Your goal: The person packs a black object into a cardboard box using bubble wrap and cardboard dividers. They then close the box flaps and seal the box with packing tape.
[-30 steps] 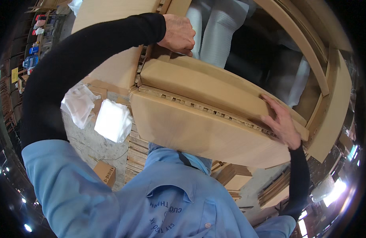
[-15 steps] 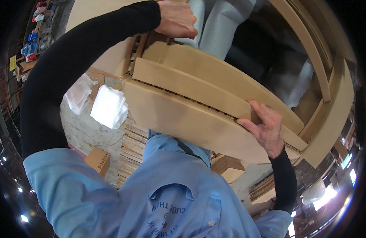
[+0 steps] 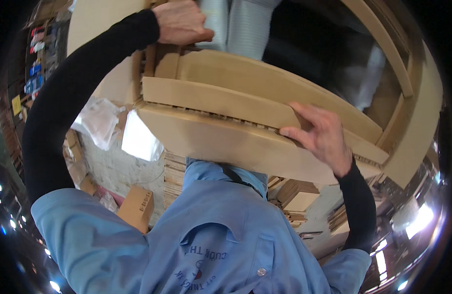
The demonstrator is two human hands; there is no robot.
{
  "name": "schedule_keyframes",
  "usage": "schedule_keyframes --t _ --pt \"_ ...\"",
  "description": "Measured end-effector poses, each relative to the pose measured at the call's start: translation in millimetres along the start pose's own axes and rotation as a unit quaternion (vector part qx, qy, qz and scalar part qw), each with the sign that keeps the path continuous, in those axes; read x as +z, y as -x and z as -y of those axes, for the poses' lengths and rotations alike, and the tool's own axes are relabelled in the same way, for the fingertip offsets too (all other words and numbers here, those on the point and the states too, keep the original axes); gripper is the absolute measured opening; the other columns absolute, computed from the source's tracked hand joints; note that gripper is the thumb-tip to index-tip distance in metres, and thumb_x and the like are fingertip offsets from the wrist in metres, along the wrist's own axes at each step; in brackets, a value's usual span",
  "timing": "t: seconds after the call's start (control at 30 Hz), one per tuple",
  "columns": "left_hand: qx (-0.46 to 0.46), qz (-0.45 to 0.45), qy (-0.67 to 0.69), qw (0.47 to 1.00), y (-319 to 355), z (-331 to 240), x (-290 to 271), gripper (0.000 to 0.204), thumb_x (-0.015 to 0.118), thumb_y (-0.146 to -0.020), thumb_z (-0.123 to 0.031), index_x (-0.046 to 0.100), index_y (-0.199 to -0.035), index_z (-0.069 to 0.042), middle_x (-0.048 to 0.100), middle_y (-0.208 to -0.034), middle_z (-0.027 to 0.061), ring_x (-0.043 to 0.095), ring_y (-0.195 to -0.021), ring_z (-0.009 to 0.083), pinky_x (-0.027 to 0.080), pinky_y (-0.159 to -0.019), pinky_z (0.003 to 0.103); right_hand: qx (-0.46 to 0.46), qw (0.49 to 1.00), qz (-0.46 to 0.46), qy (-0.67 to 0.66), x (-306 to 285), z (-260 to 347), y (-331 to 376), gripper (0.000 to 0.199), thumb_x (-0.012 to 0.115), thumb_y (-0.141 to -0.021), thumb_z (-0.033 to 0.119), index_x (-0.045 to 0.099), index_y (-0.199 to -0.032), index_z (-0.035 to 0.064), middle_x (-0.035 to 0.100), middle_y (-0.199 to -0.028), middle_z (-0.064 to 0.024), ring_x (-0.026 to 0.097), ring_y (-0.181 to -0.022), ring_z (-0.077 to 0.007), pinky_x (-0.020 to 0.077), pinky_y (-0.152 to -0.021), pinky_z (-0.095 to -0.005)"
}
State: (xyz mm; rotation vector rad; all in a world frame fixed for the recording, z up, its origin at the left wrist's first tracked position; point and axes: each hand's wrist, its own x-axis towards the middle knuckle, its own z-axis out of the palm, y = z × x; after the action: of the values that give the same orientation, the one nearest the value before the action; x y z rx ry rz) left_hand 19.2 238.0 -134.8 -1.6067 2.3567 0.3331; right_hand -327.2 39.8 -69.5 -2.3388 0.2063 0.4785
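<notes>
While the right hand (image 3: 324, 137) grasps the cardboard strip (image 3: 211, 98), thumb on the near side and fingers over the upper edge, most of the strip reaches leftward from that grip and a shorter part rightward, along the near side of the open box (image 3: 419, 115). Just below the thumb, the front flap (image 3: 226, 142) slopes toward the person. The left hand (image 3: 182, 22) is curled beyond the strip's left end, beside 2 foam-wrapped pieces (image 3: 248, 29); whether its fingers clasp anything, I cannot tell.
</notes>
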Motion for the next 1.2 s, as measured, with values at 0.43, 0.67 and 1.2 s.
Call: schedule_keyframes --t 0.43,0.67,1.2 --pt "-0.078 -0.067 0.129 0.986 -41 -7 -15 0.029 0.071 -0.093 -0.026 0.057 -0.076 -0.006 0.056 -0.062 0.0184 0.058 -0.06 0.0368 0.043 -0.056 0.047 -0.055 0.988 -0.143 -0.018 21 4 20 0.039 0.074 -0.083 0.042 0.076 -0.105 0.0095 0.074 -0.093 -0.0163 0.072 -0.089 -0.0351 0.0561 -0.075 -0.0452" --pt "-0.114 -0.09 0.66 0.737 -357 -151 -120 0.067 0.065 -0.098 -0.054 0.057 -0.128 0.004 0.065 -0.105 0.0051 0.056 -0.09 0.0121 0.046 -0.073 0.027 -0.038 0.972 -0.231 0.019 42 9 24 0.042 0.073 -0.081 0.046 0.073 -0.076 0.004 0.072 -0.077 -0.0157 0.073 -0.083 -0.0312 0.0554 -0.072 -0.0431" --pt "-0.116 -0.086 0.824 0.548 -572 -203 -134 0.031 0.06 -0.104 -0.032 0.062 -0.126 -0.011 0.07 -0.115 0.0065 0.07 -0.097 0.0247 0.059 -0.082 0.047 -0.021 0.958 -0.287 0.006 49 -40 10 0.052 0.071 -0.083 0.057 0.076 -0.098 0.0076 0.074 -0.097 -0.0126 0.071 -0.099 -0.0322 0.0539 -0.088 -0.0461"
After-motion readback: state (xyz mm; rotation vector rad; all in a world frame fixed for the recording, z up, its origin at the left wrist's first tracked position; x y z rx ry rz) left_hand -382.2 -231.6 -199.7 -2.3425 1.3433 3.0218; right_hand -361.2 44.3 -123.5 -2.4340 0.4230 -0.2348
